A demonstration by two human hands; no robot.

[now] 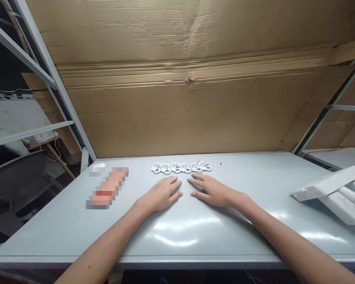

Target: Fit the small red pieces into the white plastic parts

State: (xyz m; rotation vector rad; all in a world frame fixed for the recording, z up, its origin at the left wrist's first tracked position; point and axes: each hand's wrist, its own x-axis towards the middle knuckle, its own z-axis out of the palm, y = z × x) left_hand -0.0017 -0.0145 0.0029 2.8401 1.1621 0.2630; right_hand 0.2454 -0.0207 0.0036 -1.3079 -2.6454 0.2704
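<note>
My left hand (162, 194) and my right hand (211, 190) lie flat and palm down on the pale grey table (177, 240), fingers spread and holding nothing. Their fingertips nearly meet at the middle. Just beyond them, a row of several small white plastic pieces (181, 167) lies side by side, not touching either hand. Left of my left hand lies an oblong object (107, 188), pixelated so that I cannot tell what it is.
A small white item (99, 167) lies at the far left of the table. White bars and a long white box (333, 191) overhang the right side. Cardboard (177, 110) lines the back, between metal shelf uprights (51, 83).
</note>
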